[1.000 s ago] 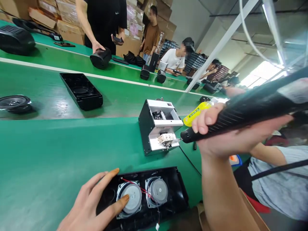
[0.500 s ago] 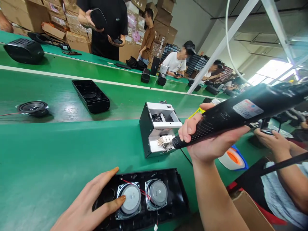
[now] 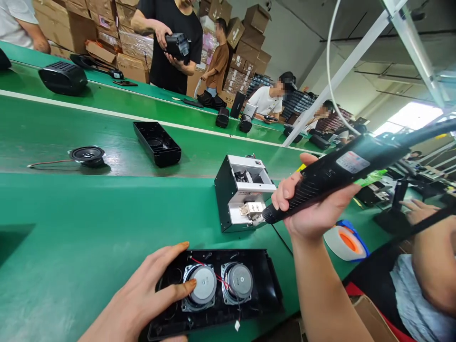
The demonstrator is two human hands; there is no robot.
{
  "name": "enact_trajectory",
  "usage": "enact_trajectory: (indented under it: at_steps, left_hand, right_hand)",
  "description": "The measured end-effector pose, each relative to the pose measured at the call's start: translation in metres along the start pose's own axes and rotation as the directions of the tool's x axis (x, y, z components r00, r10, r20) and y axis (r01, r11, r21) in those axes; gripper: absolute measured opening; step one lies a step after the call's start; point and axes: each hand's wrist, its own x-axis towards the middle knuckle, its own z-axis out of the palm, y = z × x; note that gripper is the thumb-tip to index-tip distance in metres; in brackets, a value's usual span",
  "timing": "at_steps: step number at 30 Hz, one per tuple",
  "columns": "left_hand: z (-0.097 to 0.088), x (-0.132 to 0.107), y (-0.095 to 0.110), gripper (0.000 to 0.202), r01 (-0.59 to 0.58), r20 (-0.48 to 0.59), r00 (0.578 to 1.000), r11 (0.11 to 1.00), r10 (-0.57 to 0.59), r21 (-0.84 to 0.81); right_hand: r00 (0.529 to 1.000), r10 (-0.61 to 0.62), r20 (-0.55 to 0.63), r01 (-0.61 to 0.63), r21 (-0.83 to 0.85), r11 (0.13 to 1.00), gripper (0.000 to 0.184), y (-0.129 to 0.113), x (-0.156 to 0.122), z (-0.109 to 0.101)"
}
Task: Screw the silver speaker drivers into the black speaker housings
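Note:
In my right hand (image 3: pixel 313 209) is a black electric screwdriver (image 3: pixel 320 178), my fingers wrapped round its ribbed grip. Its nose points down-left and meets the outlet of a box-shaped screw feeder (image 3: pixel 228 194). A black speaker housing (image 3: pixel 265 285) lies open side up on the green bench in front of me. My left hand (image 3: pixel 138 289) spans its left end, one finger at the far edge and another digit against the left speaker driver (image 3: pixel 204 285). The right speaker driver (image 3: pixel 240 281) sits beside it. Red and black wires cross them, ending in a white connector (image 3: pixel 237 326).
On the conveyor beyond stand an empty black housing (image 3: pixel 156 145) and a loose speaker driver (image 3: pixel 88 156). Right of the feeder is a white and orange tape roll (image 3: pixel 346 241). A person's arm (image 3: pixel 432 256) is at the right. Co-workers stand across the line.
The view has turned slightly left, so the scene sits further right. Both hands keep their holds, with the screwdriver nose still at the feeder. The person opposite has turned the black item in their hands.

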Motion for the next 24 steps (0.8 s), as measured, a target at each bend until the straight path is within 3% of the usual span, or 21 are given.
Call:
enact_trajectory:
  at_steps: [6,10,16,20,24]
  left_hand:
    - [-0.01,0.004,0.016,0.046,0.074,0.047,0.996,0.997,-0.075,0.014]
    - [-0.016,-0.001,0.013,0.054,0.089,0.091,0.991,0.994,-0.095,0.068]
    - [-0.021,-0.002,0.011,0.056,0.053,0.124,0.991,0.997,-0.058,0.048]
    - [-0.021,0.012,0.021,0.049,0.153,0.008,0.988,0.987,-0.153,-0.046]
    - [-0.016,0.032,0.032,0.029,0.159,-0.116,0.98,0.986,-0.163,-0.039]
  right_hand:
    - [0.999,0.016,0.029,-0.017,0.052,0.998,0.063,-0.02,-0.007,0.007]
    - [0.995,0.093,0.028,-0.095,0.122,0.988,0.052,-0.042,-0.007,0.023]
    - [0.969,0.178,0.171,-0.207,0.173,0.963,0.035,-0.056,-0.013,0.048]
    - [0.953,0.192,0.232,-0.247,0.234,0.94,0.033,-0.055,-0.022,0.062]
    - [0.921,0.22,0.321,-0.31,0.263,0.914,0.028,-0.055,-0.029,0.073]
